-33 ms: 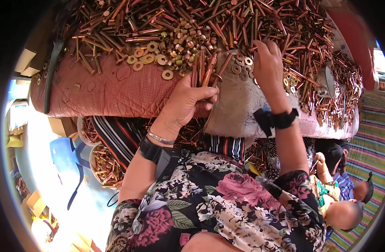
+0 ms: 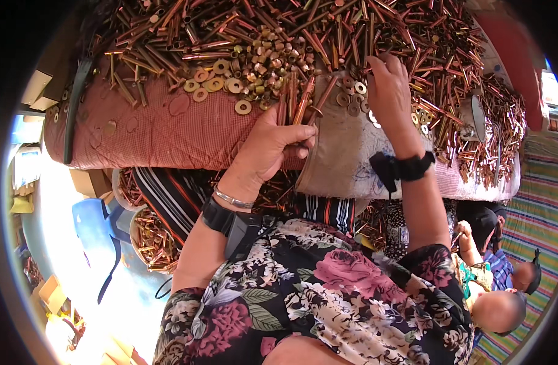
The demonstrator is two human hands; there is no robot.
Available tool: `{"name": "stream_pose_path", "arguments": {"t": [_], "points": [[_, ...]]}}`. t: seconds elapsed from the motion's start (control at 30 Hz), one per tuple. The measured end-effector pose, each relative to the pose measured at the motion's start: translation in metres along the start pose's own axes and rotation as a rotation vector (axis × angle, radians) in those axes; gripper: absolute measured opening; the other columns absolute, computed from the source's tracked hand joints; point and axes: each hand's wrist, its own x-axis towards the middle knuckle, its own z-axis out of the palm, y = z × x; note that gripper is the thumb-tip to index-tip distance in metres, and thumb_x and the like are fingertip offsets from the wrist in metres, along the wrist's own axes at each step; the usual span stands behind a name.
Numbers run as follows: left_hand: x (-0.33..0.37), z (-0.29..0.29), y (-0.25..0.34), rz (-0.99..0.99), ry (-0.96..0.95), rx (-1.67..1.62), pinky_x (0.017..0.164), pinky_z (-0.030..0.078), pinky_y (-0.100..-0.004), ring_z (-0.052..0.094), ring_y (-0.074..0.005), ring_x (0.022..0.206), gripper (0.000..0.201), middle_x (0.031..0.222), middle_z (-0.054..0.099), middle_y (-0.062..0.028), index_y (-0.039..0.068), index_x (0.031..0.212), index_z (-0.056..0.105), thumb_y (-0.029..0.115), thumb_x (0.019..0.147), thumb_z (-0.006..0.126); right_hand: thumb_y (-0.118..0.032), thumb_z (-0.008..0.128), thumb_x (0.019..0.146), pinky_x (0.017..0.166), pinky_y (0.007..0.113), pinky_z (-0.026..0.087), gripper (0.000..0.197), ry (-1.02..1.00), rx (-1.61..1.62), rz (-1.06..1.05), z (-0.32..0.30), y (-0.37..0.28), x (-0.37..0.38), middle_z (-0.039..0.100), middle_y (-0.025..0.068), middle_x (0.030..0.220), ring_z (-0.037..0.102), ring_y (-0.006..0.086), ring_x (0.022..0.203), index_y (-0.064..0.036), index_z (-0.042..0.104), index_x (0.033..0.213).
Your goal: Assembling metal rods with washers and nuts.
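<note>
My left hand (image 2: 271,145) is closed around a small bunch of copper-coloured bolts (image 2: 300,100), their shafts pointing up and away from me. The thumb lies across them, and a washer shows near the thumb tip. At the near edge of the large heap of bolts (image 2: 352,33), my right hand (image 2: 389,94) has its fingers bent together; whatever is between the fingertips is too small or hidden to name. Flat washers (image 2: 354,108) lie just left of that hand. Golden nuts (image 2: 276,58) are piled beyond my left hand, with more washers (image 2: 219,67) beside them.
The work surface is covered with red cloth (image 2: 151,134) and a pale cloth (image 2: 336,152). A dark curved strip (image 2: 77,115) lies at the left. Tubs of bolts (image 2: 150,240) and a blue chair (image 2: 93,219) stand below left. Another person (image 2: 473,274) sits at lower right.
My right hand has shifted very slightly away from me, and its wrist strap has moved a little to the right. The left hand keeps its place with the bolts.
</note>
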Motion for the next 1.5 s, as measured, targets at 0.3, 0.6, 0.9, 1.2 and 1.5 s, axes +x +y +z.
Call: {"name": "stream_pose_path", "arguments": {"t": [0.3, 0.6, 0.9, 1.2, 1.5], "points": [[0.001, -0.004, -0.001, -0.015, -0.033, -0.005, 0.049, 0.044, -0.0228, 0.056, -0.0136, 0.067, 0.033, 0.082, 0.058, -0.0075, 0.002, 0.108, 0.048, 0.0, 0.077, 0.06, -0.013, 0.05, 0.089, 0.07, 0.036, 0.052, 0.011, 0.144, 0.936, 0.503, -0.003, -0.014, 0.0, 0.062, 0.01, 0.086, 0.063, 0.0241, 0.078, -0.0037, 0.053, 0.094], [0.0, -0.002, 0.001, -0.011, -0.075, 0.006, 0.048, 0.045, -0.0224, 0.056, -0.0136, 0.066, 0.033, 0.081, 0.059, -0.0086, 0.003, 0.107, 0.048, -0.001, 0.077, 0.061, -0.015, 0.049, 0.091, 0.074, 0.041, 0.055, 0.014, -0.006, 1.758, 0.857, -0.001, -0.021, 0.0, 0.059, 0.0094, 0.084, 0.063, 0.0242, 0.081, -0.0018, 0.049, 0.094], [-0.001, 0.0, 0.002, -0.049, -0.061, 0.065, 0.046, 0.043, -0.0221, 0.055, -0.0126, 0.062, 0.031, 0.079, 0.057, -0.0069, 0.002, 0.106, 0.048, 0.002, 0.078, 0.061, -0.015, 0.049, 0.091, 0.07, 0.039, 0.055, 0.012, -0.116, 1.741, 0.951, -0.004, -0.016, -0.005, 0.061, 0.0079, 0.084, 0.064, 0.0228, 0.08, -0.0047, 0.051, 0.096], [-0.003, 0.005, 0.006, -0.045, -0.053, -0.023, 0.048, 0.047, -0.0205, 0.058, -0.0118, 0.063, 0.031, 0.082, 0.058, -0.0033, 0.006, 0.107, 0.05, 0.011, 0.081, 0.064, -0.017, 0.058, 0.087, 0.061, 0.023, 0.046, 0.014, -0.251, 1.46, 0.899, -0.018, -0.077, -0.014, 0.056, 0.001, 0.077, 0.055, 0.0086, 0.068, -0.004, 0.054, 0.09], [-0.006, 0.003, 0.01, -0.073, -0.037, 0.027, 0.057, 0.053, -0.0238, 0.062, -0.0158, 0.071, 0.034, 0.083, 0.06, -0.0041, 0.003, 0.112, 0.05, 0.007, 0.08, 0.061, -0.016, 0.055, 0.086, 0.068, 0.031, 0.047, 0.022, 0.014, 0.386, 0.443, 0.002, 0.002, 0.02, 0.063, 0.0137, 0.083, 0.06, 0.0236, 0.074, -0.0014, 0.056, 0.102]]}}
